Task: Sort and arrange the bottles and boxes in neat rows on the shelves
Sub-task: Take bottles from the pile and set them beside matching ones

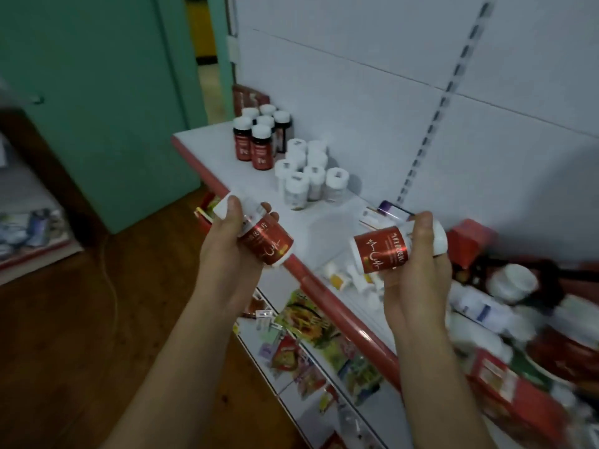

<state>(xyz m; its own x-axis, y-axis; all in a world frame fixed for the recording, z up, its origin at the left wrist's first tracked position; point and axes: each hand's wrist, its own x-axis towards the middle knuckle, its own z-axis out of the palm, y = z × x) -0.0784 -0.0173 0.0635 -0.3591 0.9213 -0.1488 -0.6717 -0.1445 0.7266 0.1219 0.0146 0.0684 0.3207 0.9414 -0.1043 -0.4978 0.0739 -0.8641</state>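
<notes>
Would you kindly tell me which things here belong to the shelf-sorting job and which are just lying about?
Job: left hand gripping left bottle; right hand gripping right bottle; dark bottles; white bottles; red box; shelf.
Lying about: green door; cable; snack packets.

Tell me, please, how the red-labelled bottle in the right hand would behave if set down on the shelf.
The red-labelled bottle is a round cylinder, so laid sideways on the shelf it would probably roll. Its glossy label may be slippery. The right hand wraps it easily, so it seems light.
</notes>
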